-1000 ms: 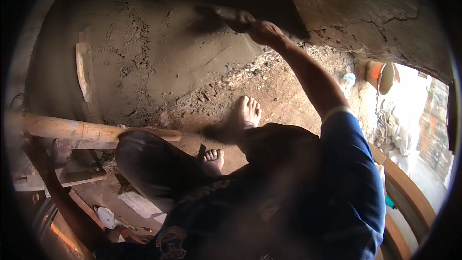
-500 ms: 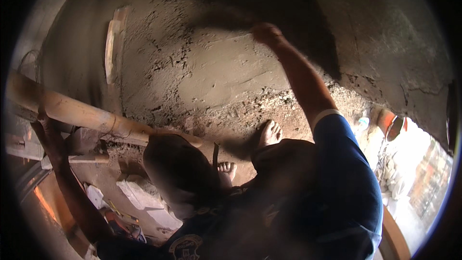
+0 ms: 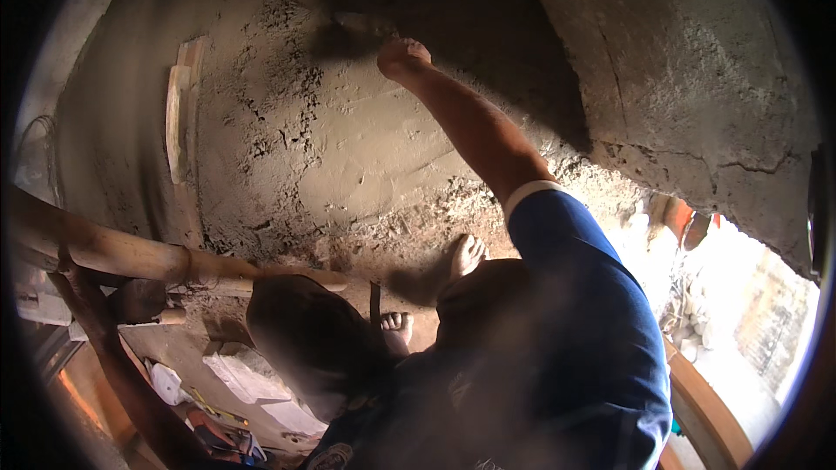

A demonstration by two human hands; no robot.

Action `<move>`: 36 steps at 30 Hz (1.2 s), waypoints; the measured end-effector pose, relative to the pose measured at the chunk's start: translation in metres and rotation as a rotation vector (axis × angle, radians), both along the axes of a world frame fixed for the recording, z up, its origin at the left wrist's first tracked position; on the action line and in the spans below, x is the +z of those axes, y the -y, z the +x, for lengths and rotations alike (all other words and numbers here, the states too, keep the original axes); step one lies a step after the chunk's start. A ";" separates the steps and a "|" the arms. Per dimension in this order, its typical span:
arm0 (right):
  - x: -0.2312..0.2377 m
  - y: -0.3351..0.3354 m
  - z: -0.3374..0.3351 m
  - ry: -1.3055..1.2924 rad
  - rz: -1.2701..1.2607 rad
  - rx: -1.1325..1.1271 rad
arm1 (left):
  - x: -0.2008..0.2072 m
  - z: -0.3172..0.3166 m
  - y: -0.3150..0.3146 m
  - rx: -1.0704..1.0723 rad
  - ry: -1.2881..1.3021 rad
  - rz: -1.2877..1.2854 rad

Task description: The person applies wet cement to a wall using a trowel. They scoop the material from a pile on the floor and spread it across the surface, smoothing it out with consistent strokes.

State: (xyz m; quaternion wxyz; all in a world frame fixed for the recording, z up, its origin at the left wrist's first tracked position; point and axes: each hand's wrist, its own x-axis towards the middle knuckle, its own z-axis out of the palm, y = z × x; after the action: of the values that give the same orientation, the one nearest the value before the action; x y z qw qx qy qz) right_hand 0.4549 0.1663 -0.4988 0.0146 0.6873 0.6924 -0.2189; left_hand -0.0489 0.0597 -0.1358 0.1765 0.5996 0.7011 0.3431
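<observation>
Up at the wall (image 3: 370, 161), the right hand (image 3: 405, 59) was clenched, and on a tool (image 3: 361, 24) at that! Dim in shadow, the tool poked out just beyond the fist, up and leftward, its long axis nearly sideways. The left hand (image 3: 68, 266), well apart, was low at the pole (image 3: 131, 250); gripping or merely resting, I couldn't tell.
</observation>
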 end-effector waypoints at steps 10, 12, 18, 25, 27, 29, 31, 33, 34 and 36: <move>-0.045 0.021 0.186 -0.449 -0.080 -0.552 | -0.002 -0.002 0.001 0.042 0.016 -0.010; -0.040 0.025 0.212 -0.408 -0.111 -0.382 | 0.002 -0.003 0.001 0.045 -0.059 -0.060; -0.025 -0.011 0.172 -0.492 -0.181 -0.634 | -0.001 -0.009 0.006 -0.004 0.045 -0.045; -0.003 0.000 0.101 -0.454 -0.475 -0.198 | -0.004 -0.047 0.003 0.032 -0.032 0.008; -0.013 0.035 0.139 -0.793 -0.286 -0.561 | -0.008 -0.025 0.004 -0.027 0.063 -0.024; 0.021 0.049 0.157 -0.893 -0.293 -0.780 | 0.005 -0.013 0.009 -0.044 0.087 -0.044; 0.017 0.057 0.188 -0.790 -0.298 -1.035 | 0.005 -0.021 0.010 -0.021 0.067 -0.041; 0.024 0.076 0.181 -0.736 -0.284 -0.896 | 0.004 -0.028 0.011 0.001 0.039 -0.040; 0.027 0.082 0.178 -0.710 -0.276 -0.825 | 0.005 -0.030 0.011 0.007 0.032 -0.040; 0.003 0.103 0.179 -0.468 -0.135 -0.307 | -0.002 -0.028 0.005 -0.003 0.042 -0.042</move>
State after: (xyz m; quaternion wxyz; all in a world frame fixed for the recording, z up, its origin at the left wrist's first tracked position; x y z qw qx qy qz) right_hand 0.6335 0.0638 -0.4960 -0.1332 0.7124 0.5487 -0.4167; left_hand -0.0770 0.0542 -0.1380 0.2044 0.5893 0.7035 0.3407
